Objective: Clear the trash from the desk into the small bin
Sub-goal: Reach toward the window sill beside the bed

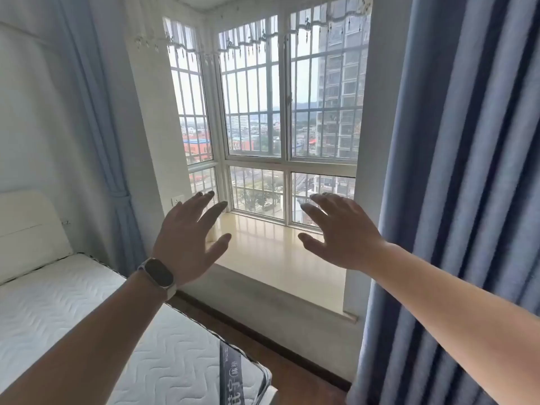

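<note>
My left hand [190,241] is raised in front of me with its fingers spread and nothing in it; a dark watch sits on that wrist. My right hand [342,235] is held up beside it, also spread and holding nothing. Both hands hover in the air in front of a bay window. No desk, trash or small bin is in view.
A bay window [263,112] with white bars faces me, with a glossy cream sill [277,252] below it. A bare white mattress [73,311] lies at lower left. Blue curtains [467,200] hang at right. Dark wood floor [292,375] runs between the mattress and the sill.
</note>
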Available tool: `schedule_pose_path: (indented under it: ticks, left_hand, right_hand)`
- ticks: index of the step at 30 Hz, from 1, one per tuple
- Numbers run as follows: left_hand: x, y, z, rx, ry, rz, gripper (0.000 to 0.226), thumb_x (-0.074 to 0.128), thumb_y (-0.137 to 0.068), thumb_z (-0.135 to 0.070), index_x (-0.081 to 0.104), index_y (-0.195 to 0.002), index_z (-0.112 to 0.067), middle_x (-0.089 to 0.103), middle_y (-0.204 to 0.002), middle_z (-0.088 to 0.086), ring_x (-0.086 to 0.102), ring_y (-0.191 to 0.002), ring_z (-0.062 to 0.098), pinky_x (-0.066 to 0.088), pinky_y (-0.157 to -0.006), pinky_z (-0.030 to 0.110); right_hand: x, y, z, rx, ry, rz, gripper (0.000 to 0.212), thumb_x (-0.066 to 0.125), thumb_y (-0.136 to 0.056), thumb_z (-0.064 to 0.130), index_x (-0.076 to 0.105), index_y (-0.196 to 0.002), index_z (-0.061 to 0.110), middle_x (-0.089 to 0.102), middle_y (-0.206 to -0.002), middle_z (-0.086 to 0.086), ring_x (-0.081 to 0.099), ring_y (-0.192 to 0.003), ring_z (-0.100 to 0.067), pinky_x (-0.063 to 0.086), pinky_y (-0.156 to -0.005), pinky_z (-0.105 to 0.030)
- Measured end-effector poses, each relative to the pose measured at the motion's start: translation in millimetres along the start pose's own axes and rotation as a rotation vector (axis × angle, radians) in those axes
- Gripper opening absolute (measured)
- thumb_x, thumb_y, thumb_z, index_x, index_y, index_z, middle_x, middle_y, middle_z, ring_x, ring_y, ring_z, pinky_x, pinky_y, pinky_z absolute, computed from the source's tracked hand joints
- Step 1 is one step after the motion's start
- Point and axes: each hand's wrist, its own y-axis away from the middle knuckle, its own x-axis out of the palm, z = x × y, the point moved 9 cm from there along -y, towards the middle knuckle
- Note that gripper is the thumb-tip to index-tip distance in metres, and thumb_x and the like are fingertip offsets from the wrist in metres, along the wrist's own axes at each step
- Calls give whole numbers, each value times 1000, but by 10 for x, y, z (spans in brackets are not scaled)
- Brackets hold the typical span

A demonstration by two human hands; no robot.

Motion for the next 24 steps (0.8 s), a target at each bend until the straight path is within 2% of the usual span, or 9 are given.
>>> schedule_pose_path:
  ticks: [5,9,16,20,24]
  left_hand:
    - [119,-23,215,9,-17,5,61,41,-87,-56,45,-139,-23,38,-150,6,33,-139,27,20,-113,47]
    - [248,-16,398,7,14,15,61,40,-87,-57,44,-139,-25,38,-150,5,32,-139,26,21,-112,48]
    - [521,-14,519,51,99,-5,60,45,-86,-52,49,-136,-19,44,-146,9,39,-134,29,32,-108,52]
    - [813,-96,536,38,94,66,60,42,-86,-55,49,-136,-21,43,-146,7,39,-134,29,29,-108,50]
    - [1133,-268,490,31,82,103,62,40,-85,-56,48,-136,-22,42,-147,8,38,-134,29,29,-107,52]
  right_hand:
    - [122,-146,98,17,39,26,69,29,-87,62,49,-136,18,48,-142,-9,42,-131,-34,33,-106,-49]
    - [222,-264,211,21,52,35,66,33,-88,61,47,-137,19,45,-144,-9,39,-133,-33,32,-107,-47]
    - [506,-347,375,38,58,72,66,31,-88,61,48,-136,18,47,-142,-10,42,-130,-32,34,-105,-48]
    - [699,-371,266,59,49,119,64,35,-90,60,45,-138,19,42,-147,-9,36,-135,-32,29,-109,-47]
    - [928,-480,-21,54,46,131,64,31,-89,58,50,-135,18,47,-142,-11,41,-130,-34,34,-106,-49]
